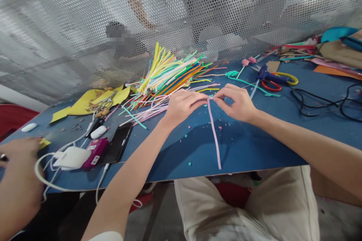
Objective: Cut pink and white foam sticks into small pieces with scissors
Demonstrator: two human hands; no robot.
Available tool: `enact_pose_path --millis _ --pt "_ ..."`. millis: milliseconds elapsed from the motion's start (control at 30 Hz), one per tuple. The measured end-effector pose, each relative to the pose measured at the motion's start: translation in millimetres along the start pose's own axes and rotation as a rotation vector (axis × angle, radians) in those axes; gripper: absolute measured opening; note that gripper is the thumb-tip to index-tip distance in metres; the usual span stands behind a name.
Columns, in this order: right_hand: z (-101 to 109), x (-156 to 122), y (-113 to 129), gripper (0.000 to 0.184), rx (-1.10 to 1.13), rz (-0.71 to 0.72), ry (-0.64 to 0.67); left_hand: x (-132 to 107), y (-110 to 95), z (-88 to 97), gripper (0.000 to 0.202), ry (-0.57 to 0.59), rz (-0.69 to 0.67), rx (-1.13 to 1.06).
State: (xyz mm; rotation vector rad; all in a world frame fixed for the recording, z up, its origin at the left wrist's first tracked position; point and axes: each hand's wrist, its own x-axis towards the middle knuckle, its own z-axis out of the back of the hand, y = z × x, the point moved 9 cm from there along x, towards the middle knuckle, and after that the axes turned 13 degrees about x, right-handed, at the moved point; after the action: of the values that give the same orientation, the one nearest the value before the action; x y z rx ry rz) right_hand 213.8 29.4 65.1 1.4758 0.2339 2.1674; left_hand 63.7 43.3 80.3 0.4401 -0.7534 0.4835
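Note:
My left hand [181,105] and my right hand [237,102] meet above the blue table [254,147], both pinching the top of a pale pink pipe cleaner [215,137]. Its long end hangs down toward the table's near edge. The fingers of both hands are closed on it at about the same spot. Just behind my left hand lies a big heap of coloured pipe cleaners [169,75], yellow, orange, green and white.
Blue and red scissors [273,80] and black cables [325,101] lie at the right, with coloured paper [336,60] behind. Yellow paper scraps [90,101], a phone [117,143] and a white charger [72,157] sit at the left. Another person's arm [17,180] rests at the far left. A perforated metal screen [181,15] backs the table.

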Motion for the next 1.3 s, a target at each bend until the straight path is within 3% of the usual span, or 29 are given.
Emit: enact_pose_path --millis 233,400,567,767,900,1033,1200,1300 --pt "-1.1 -0.2 -3.8 0.011 -0.017 -0.012 0.017 -4.5 -0.2 -7.0 0.016 0.016 -0.046 0.049" --pt "-3.7 -1.6 -3.0 0.01 -0.045 0.038 0.033 -1.0 4.6 -3.4 0.015 -0.006 0.069 -0.085" --pt "-8.6 -2.5 -2.5 0.012 -0.07 0.084 0.077 0.4 12.0 -8.7 0.023 0.05 0.244 -0.234" --pt "-9.0 -2.6 -2.2 0.013 -0.099 0.102 0.083 -3.2 9.0 -6.5 0.016 -0.007 0.222 -0.084" --pt "-10.7 -3.5 -3.8 0.013 -0.104 0.092 0.094 -3.7 4.7 -7.9 0.013 0.033 0.211 -0.015" --pt "-12.2 -4.1 -4.5 0.013 -0.118 0.092 0.096 -6.4 17.9 -17.6 0.018 0.136 0.423 -0.161" --pt "-13.8 -5.6 -0.5 0.014 -0.129 0.116 0.092 -31.8 33.2 -66.5 0.021 0.395 0.895 -0.853" --pt "-13.6 -6.6 6.2 0.013 -0.137 0.171 0.082 -47.0 30.2 -85.3 0.024 0.484 1.104 -1.088"
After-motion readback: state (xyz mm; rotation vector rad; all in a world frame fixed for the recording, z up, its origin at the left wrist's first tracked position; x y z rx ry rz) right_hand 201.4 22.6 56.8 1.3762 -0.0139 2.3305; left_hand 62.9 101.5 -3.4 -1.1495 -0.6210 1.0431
